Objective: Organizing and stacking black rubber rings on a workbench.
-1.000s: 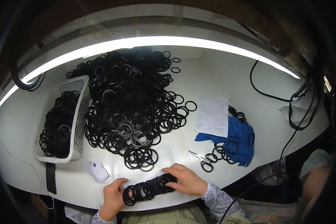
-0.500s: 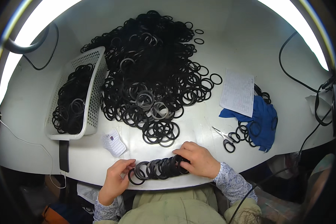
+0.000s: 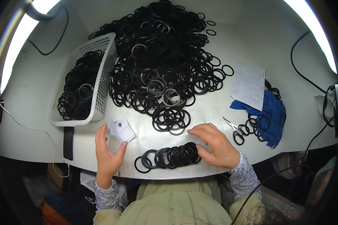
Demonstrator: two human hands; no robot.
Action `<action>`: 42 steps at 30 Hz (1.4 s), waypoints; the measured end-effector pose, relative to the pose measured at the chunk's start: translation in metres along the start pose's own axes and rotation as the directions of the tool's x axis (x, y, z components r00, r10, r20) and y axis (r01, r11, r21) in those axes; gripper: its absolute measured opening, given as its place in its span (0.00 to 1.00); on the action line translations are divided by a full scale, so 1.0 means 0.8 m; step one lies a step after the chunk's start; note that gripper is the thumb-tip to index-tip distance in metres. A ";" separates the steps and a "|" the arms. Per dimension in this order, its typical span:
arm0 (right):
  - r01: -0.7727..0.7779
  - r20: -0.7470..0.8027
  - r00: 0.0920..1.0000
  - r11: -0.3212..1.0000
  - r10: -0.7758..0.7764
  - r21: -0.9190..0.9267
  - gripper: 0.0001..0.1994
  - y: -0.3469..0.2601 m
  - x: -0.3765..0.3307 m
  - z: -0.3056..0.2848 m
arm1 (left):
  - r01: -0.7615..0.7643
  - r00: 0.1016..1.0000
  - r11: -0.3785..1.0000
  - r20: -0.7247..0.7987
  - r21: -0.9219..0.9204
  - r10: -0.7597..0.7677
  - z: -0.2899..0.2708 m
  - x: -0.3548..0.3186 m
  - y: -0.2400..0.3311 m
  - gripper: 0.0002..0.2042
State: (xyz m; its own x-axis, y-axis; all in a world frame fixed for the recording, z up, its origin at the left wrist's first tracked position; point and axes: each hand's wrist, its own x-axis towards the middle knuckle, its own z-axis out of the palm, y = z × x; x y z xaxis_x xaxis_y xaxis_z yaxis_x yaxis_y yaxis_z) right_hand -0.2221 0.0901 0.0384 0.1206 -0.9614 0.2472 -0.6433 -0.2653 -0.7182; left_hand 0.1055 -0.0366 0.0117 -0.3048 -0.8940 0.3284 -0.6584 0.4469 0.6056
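A row of black rubber rings [image 3: 169, 156] lies overlapped near the table's front edge. My right hand [image 3: 214, 144] rests on the right end of that row, fingers curved over it and thumb pressed against the last ring. My left hand [image 3: 108, 153] stands open, palm turned toward the row, a short way left of it and touching nothing. A small white card [image 3: 121, 129] lies just beyond my left fingertips. A big heap of black rings [image 3: 161, 71] covers the middle of the white table [image 3: 33, 123].
A white perforated basket [image 3: 101, 71] partly filled with rings sits at the left. Small scissors [image 3: 234, 131], a blue cloth [image 3: 272, 112] with a few rings and a printed paper sheet [image 3: 248, 84] lie at the right. Cables [image 3: 308, 80] run along the right side.
My left hand has come off the row's left end and opened, moving a little to the left. My right hand stays on the right end. The view has tilted down.
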 end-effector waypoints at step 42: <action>-0.218 -0.032 0.972 0.940 0.234 0.262 0.16 0.025 -0.021 0.031 | -0.050 0.995 0.989 0.081 -0.141 0.062 0.031 0.002 -0.048 0.20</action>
State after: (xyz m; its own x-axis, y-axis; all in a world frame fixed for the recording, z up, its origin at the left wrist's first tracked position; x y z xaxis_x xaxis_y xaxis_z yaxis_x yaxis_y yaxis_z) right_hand -0.2180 0.0993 0.0037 -0.0578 -0.9940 0.0932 -0.4326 -0.0592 -0.8996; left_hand 0.1135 -0.0561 -0.0292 -0.3993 -0.8644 0.3055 -0.5386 0.4908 0.6848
